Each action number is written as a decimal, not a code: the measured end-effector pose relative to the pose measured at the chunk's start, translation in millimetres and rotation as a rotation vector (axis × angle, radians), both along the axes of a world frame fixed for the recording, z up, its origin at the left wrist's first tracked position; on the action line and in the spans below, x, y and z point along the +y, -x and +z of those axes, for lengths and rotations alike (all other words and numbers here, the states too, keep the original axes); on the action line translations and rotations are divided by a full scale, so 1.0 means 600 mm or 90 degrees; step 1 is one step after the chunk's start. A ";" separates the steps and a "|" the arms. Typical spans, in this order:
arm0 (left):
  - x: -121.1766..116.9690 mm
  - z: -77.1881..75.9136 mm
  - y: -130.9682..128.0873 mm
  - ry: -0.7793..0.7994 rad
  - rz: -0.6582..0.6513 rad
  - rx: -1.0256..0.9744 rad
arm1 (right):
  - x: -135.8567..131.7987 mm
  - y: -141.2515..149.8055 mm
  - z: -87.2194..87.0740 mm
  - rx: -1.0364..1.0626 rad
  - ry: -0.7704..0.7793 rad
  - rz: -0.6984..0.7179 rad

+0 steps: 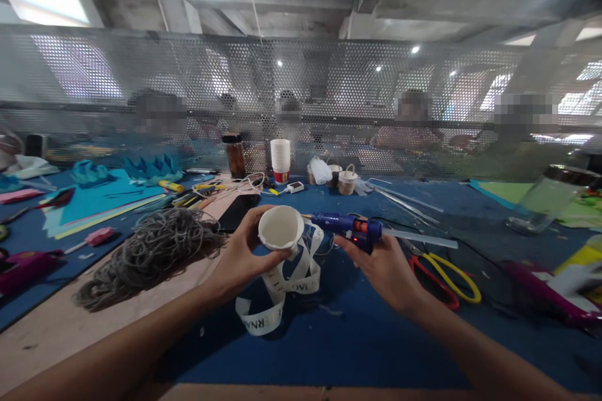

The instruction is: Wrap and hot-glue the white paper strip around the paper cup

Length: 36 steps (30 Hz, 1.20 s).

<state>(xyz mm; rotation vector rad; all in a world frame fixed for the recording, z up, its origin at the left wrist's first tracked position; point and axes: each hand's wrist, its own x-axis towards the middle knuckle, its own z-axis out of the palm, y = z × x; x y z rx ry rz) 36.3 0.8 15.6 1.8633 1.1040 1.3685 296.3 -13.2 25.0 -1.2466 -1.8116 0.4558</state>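
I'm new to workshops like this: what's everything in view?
Paper cup: 1, white, centre
Glue gun: 1, blue, centre right
Ribbon: 1, white, below cup
Yarn bundle: 1, grey, left
Slab: 1, black, centre left
Cup stack: 1, mostly white, back
Dark jar: 1, brown, back
Clear jar: 1, colourless, right
Pots: about 3, pale, back
Scissors: 1, red and yellow, right
Sheets: several, mostly blue, left
Tools: 2, purple, outer edges
Perforated screen: 1, grey, back
People: several, blurred, behind screen
Tabletop: 1, mostly blue, below
Clutter: uncounted, mixed, scattered
Left hand: 1, holding cup
Right hand: 1, holding gun
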 end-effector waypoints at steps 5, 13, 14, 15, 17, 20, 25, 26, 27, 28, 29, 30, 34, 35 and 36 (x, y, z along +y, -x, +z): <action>0.002 -0.001 0.002 0.017 0.000 -0.024 | -0.002 0.002 0.001 0.000 0.011 -0.006; 0.004 0.001 0.003 0.024 0.015 -0.035 | -0.003 0.000 0.000 0.009 0.018 0.009; 0.004 0.001 0.004 0.021 0.017 -0.033 | -0.003 0.000 0.000 0.008 0.016 0.009; 0.004 0.001 0.004 0.019 0.019 -0.032 | -0.003 0.001 0.000 0.007 0.016 0.008; 0.005 0.000 0.004 0.018 0.021 -0.033 | -0.003 0.001 -0.001 0.003 0.015 0.004; 0.006 -0.001 0.004 0.018 0.023 -0.044 | -0.004 0.002 -0.002 -0.006 0.016 -0.002; 0.008 0.000 0.003 0.018 0.030 -0.046 | -0.005 0.002 -0.002 -0.004 0.022 0.009; 0.008 0.001 0.003 0.018 0.032 -0.046 | -0.006 0.002 -0.001 -0.004 0.022 0.013; 0.008 0.001 0.003 0.020 0.034 -0.046 | -0.006 0.002 0.000 -0.003 0.020 0.015; 0.008 0.001 0.003 0.023 0.035 -0.046 | -0.007 0.002 0.001 -0.004 0.018 0.016; 0.008 0.002 0.003 0.026 0.036 -0.047 | -0.007 0.003 0.002 -0.006 0.016 0.016; 0.008 0.002 0.002 0.028 0.036 -0.048 | -0.008 0.003 0.002 -0.008 0.012 0.014; 0.009 0.003 0.003 0.028 0.037 -0.053 | -0.008 0.005 -0.004 -0.006 -0.005 0.013; 0.009 0.003 0.003 0.027 0.039 -0.052 | -0.008 0.005 -0.005 -0.002 -0.004 0.015; 0.010 0.003 0.003 0.028 0.042 -0.050 | -0.008 0.005 -0.007 0.003 0.002 0.017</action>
